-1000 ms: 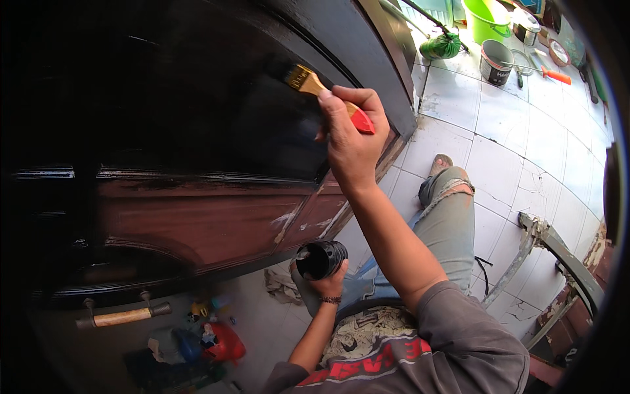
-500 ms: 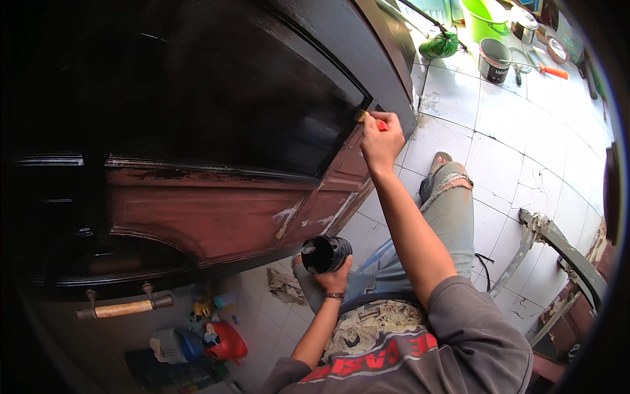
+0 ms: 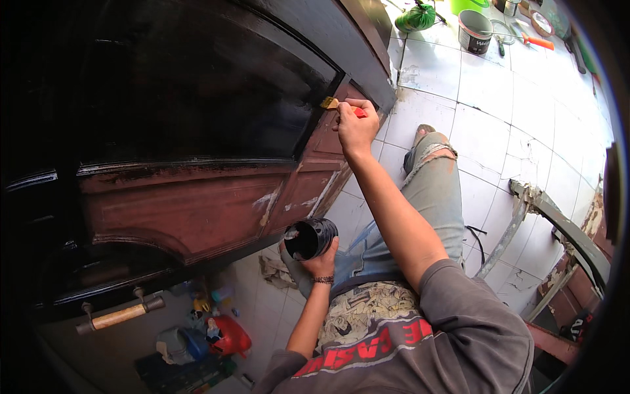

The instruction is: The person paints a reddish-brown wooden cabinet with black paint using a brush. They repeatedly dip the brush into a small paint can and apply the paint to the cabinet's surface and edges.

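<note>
A panelled wooden door [image 3: 197, 105] fills the left of the view, glossy black over most of it and bare reddish brown along its lower panels. My right hand [image 3: 358, 128] is closed round a paintbrush [image 3: 329, 103] with a red handle. The pale bristles meet the edge of the black panel, beside a brown strip. Lower down, my left hand [image 3: 321, 261] grips a black paint can [image 3: 324, 234] from the side. The can tilts toward me, its opening showing dark paint inside. A long door handle [image 3: 119, 317] with a wooden grip sticks out at lower left.
White tiles [image 3: 489, 98] cover the floor at right. On them stand a dark paint tub [image 3: 474, 33], an orange-handled tool [image 3: 538, 42] and a green bundle [image 3: 416, 18]. A worn metal frame [image 3: 571, 230] rises at right. Below the door lie a red bag [image 3: 233, 335] and a rag [image 3: 276, 272].
My right hand and the brush have moved slightly along the panel edge, and the bristles now show more plainly. The whole view has shifted, so things appear further left and mostly higher.
</note>
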`<action>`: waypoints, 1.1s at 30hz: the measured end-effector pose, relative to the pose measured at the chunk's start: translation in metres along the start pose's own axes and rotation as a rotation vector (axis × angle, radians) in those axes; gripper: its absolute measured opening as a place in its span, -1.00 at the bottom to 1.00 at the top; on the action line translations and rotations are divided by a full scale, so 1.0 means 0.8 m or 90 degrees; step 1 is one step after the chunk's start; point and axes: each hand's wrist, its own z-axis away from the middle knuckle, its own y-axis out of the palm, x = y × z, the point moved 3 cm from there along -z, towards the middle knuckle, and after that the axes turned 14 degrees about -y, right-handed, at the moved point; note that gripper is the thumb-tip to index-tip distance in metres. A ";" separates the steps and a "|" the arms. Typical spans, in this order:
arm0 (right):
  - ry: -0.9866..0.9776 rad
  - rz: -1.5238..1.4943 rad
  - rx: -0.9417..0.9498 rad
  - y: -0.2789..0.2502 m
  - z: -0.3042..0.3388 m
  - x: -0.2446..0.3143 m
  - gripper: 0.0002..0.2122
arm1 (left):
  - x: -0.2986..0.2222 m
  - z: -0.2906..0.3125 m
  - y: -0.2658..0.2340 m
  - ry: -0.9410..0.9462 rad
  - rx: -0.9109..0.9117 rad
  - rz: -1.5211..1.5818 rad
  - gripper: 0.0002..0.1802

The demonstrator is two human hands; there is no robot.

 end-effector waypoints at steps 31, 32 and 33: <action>0.076 -0.248 0.073 -0.005 0.007 -0.024 -0.85 | 0.001 0.007 -0.001 0.018 0.001 -0.062 -0.12; 0.080 -0.183 0.049 -0.015 0.009 -0.031 -0.86 | 0.002 0.007 0.000 0.024 0.004 -0.065 -0.12; 0.083 -0.119 0.024 -0.024 0.013 -0.038 -0.86 | 0.001 0.008 0.000 0.028 0.005 -0.081 -0.13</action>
